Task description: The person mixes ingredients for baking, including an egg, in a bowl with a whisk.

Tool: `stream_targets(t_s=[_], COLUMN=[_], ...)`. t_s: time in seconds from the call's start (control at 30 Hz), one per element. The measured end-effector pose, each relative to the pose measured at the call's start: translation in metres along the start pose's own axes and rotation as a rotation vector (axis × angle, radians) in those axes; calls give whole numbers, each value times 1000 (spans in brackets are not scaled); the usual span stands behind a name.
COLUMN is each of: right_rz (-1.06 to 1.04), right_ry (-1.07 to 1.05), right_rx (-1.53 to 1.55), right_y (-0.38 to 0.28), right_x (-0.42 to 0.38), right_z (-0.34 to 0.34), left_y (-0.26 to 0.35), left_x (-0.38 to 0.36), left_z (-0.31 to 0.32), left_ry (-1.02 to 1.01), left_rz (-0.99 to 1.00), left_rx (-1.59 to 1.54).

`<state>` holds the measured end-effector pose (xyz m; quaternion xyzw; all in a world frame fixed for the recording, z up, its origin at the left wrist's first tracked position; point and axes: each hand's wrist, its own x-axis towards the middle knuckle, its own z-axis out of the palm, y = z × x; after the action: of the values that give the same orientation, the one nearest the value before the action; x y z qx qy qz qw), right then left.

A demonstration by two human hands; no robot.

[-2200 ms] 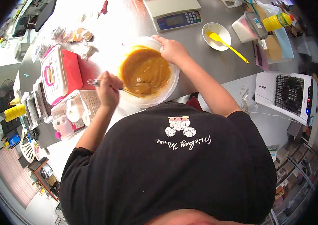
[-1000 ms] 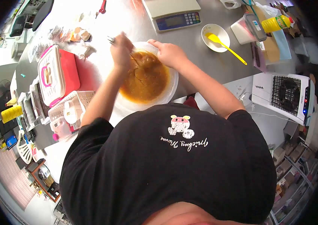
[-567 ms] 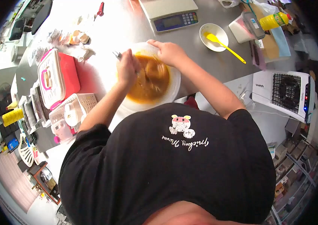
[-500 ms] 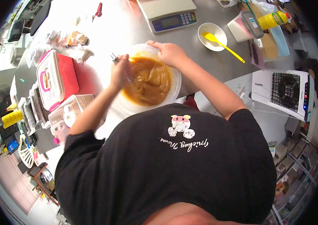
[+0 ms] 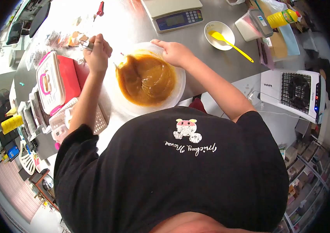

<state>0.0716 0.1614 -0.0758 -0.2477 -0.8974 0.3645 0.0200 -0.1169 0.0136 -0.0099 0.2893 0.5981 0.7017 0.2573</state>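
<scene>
A white mixing bowl (image 5: 177,91) stands in front of me with thick orange-brown batter (image 5: 155,83) in it. My right hand (image 5: 175,52) grips the bowl's far right rim, thumb along the edge. My left hand (image 5: 98,53) is closed around the metal handle of a whisk (image 5: 87,45), just left of the bowl. The handle's end sticks out past the fist. Its working end leans toward the batter at the bowl's left side, where it is blurred and partly hidden. Swirl marks and a fold show on the batter.
A digital scale (image 5: 172,19) stands beyond the bowl. To the right are a small white bowl (image 5: 229,35) with a yellow brush (image 5: 231,44), a lidded tub (image 5: 246,29) and an oil bottle (image 5: 283,18). Leftward sit a red-and-white case (image 5: 67,79), eggshells (image 5: 75,38) and a perforated basket (image 5: 99,118).
My left hand has swung left and away from over the batter, carrying the whisk handle toward the eggshells. My right hand stays on the rim. The bowl has shifted slightly left.
</scene>
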Motion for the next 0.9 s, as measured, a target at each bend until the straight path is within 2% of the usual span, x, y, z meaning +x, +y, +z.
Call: stream_targets(t_s=[0.07,0.1,0.13,0.2,0.27,0.3,0.33,0.4,0.47,0.5,0.53,0.6,0.63,0.73,0.83,0.87,0.9], right_rz=[-1,25,52,27,14,2,-13,8,27,54,85,71,52,33,51,48,75], right_ry=[0,3,6,14,6,1,-2,10,20,17,15,18,16,15,62,60,49], right_rx=[0,-20,-42,-58,-61,-24,11,8,8,-6,-21,-17,-9,-26,12,7,-18], right_y=[-4,-6,-7,-4,1,3,3,-5,-11,-13,-12,-5,-4,-10,-13,-15,-17], right_x=[2,1,0,0,-3,-1,2,0,-1,-2,-3,-2,-4,-4,-4,-5,-5], right_z=[0,-2,-4,-5,1,2,2,1,1,1,0,-1,1,0,5,5,3], left_y=[-31,-61,-52,-40,-40,-34,-22,-20,-47,-67,-52,-49,-48,-20,-40,-57,-46], left_x=[-10,-33,-60,-71,-50,-32,-14,4,-26,-48,-68,-71,-60,-11,-20,-41,-62], left_z=[25,33,52,24,-6,-19,-21,-5,35,42,40,8,-15,-28,13,26,32], left_ry=[149,84,134,-101,-89,-96,-58,51,171,216,-20,-72,-150,26,65,98,1], left_rz=[101,25,-250,-584,-373,-247,-104,-7,70,-189,-348,-561,-456,-138,91,5,-177], left_rx=[-179,-199,-363,-490,160,49,215,-68,-182,-250,-439,-275,-112,62,-171,-149,-362])
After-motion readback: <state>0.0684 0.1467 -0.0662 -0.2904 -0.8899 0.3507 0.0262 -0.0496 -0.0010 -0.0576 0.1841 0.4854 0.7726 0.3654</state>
